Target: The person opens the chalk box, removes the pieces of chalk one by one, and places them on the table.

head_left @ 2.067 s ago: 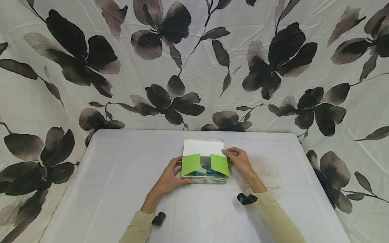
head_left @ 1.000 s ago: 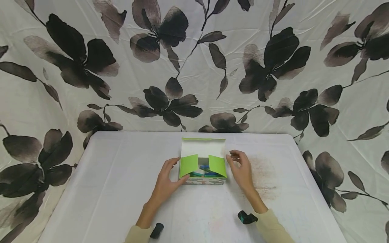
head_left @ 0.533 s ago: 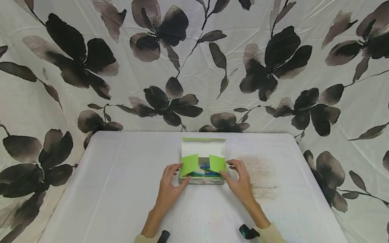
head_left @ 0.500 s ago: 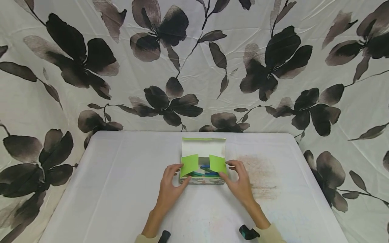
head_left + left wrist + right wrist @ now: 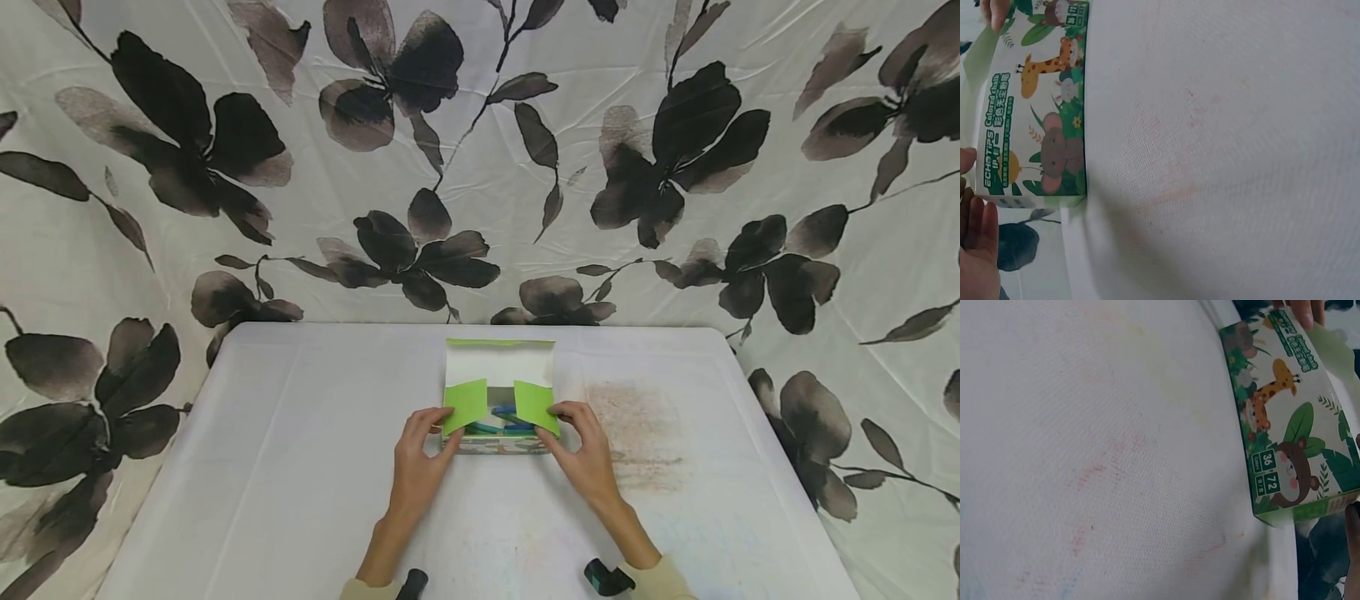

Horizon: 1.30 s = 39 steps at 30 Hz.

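Note:
A colored chalk box (image 5: 495,447) with cartoon animals on its front stands on the table, its white-lined lid (image 5: 500,364) raised at the back. Two green side flaps, the left flap (image 5: 467,400) and the right flap (image 5: 532,400), slant over the opening. Between them show blue and teal chalk sticks (image 5: 517,429). My left hand (image 5: 418,467) holds the box's left end, thumb at the front edge and fingers along the side. At the opposite end my right hand (image 5: 587,462) grips it likewise, its thumb near the front right corner. Both wrist views show the box's printed front.
A white cloth covers the table (image 5: 315,467), with a brownish chalk smudge (image 5: 637,433) right of the box. Behind the table hangs a floral curtain (image 5: 562,250). Dark wrist cameras, such as the right one (image 5: 606,577), sit on both wrists.
My right hand has come down from the lid to the box's right end, drawing in against it. My left thumb has shifted up to the front edge. The lid stands more upright.

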Motion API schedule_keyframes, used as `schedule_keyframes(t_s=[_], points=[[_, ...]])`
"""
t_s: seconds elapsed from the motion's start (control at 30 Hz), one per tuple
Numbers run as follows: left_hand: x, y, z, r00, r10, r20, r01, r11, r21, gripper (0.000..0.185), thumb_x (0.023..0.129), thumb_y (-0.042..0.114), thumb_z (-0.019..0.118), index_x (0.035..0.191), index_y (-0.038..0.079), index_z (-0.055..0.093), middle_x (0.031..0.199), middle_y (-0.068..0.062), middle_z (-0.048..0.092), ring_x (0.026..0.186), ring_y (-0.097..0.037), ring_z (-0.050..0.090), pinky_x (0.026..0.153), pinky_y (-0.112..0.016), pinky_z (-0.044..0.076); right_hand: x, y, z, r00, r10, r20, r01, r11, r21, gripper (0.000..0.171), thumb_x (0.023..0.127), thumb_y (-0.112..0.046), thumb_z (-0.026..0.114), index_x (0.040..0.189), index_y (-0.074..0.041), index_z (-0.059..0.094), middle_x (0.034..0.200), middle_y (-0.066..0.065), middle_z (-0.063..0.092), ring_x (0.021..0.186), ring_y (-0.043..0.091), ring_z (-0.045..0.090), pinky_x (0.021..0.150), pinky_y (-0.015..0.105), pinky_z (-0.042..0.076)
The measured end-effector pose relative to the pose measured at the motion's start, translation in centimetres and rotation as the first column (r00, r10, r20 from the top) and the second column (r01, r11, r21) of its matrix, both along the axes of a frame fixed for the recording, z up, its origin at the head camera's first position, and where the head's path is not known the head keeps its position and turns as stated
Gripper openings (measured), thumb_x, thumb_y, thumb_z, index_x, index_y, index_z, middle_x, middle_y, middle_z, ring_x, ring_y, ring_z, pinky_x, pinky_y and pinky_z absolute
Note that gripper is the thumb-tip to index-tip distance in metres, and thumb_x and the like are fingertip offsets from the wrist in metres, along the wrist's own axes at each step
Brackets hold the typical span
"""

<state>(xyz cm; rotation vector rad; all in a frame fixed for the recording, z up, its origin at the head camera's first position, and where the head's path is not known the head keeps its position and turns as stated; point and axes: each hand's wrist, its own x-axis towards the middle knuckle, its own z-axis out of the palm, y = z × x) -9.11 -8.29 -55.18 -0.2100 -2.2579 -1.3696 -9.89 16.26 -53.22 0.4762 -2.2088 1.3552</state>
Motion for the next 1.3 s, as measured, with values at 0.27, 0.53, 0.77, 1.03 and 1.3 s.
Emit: schedule_keyframes(t_s=[0.27, 0.53, 0.77, 1.03, 1.3], points=[[0.0, -0.3, 0.2, 1.000, 0.002, 0.008, -0.003, 0.997, 0.079, 0.029, 0.086, 0.002, 0.083, 0.113, 0.006, 0.073, 0.110, -0.002, 0.069, 0.100, -0.018, 0.067, 0.083, -0.027, 0.058, -0.3, 0.4, -0.6, 0.993, 0.073, 0.093, -0.058, 0.986, -0.156, 0.034, 0.082, 0.017, 0.077, 0.113, 0.014, 0.063, 0.111, 0.027, 0.062, 0.103, 0.045, 0.061, 0.094, 0.043, 0.056], [0.4, -0.7, 0.2, 0.998, -0.017, 0.062, -0.002, 0.953, 0.304, 0.024, 0.091, 0.003, 0.078, 0.114, 0.003, 0.073, 0.106, -0.008, 0.071, 0.098, -0.022, 0.067, 0.083, -0.024, 0.059, -0.2, 1.8, -2.4, 0.935, 0.144, 0.325, -0.023, 0.936, -0.350, 0.033, 0.094, 0.000, 0.074, 0.124, 0.005, 0.062, 0.122, 0.024, 0.061, 0.115, 0.035, 0.061, 0.095, 0.026, 0.055], [0.9, -1.2, 0.7, 0.958, -0.001, 0.285, -0.112, 0.920, 0.376, 0.026, 0.096, 0.013, 0.076, 0.115, -0.004, 0.071, 0.104, -0.014, 0.072, 0.095, -0.015, 0.069, 0.084, -0.019, 0.057, 0.2, 2.2, -2.2, 0.870, 0.148, 0.470, 0.082, 0.897, -0.435, 0.036, 0.098, -0.010, 0.072, 0.126, 0.008, 0.060, 0.117, 0.020, 0.062, 0.106, 0.021, 0.066, 0.088, 0.028, 0.059], [0.7, -1.6, 0.6, 0.911, -0.053, 0.409, -0.154, 0.876, 0.458, 0.028, 0.098, 0.016, 0.074, 0.106, -0.010, 0.069, 0.100, -0.021, 0.073, 0.087, -0.016, 0.073, 0.080, -0.023, 0.060, 0.5, 2.3, -2.5, 0.798, 0.174, 0.577, 0.193, 0.834, -0.517, 0.046, 0.100, -0.017, 0.071, 0.136, 0.008, 0.055, 0.119, 0.022, 0.063, 0.102, 0.017, 0.068, 0.089, 0.033, 0.060], [0.7, -1.8, 0.3, 0.864, -0.086, 0.495, -0.218, 0.823, 0.524, 0.026, 0.099, 0.013, 0.072, 0.103, -0.011, 0.068, 0.091, -0.018, 0.075, 0.080, -0.012, 0.072, 0.082, -0.029, 0.061, 0.6, 1.9, -3.4, 0.749, 0.210, 0.628, 0.289, 0.749, -0.596, 0.041, 0.101, -0.017, 0.068, 0.129, 0.011, 0.057, 0.105, 0.012, 0.071, 0.091, 0.013, 0.070, 0.086, 0.030, 0.060]])
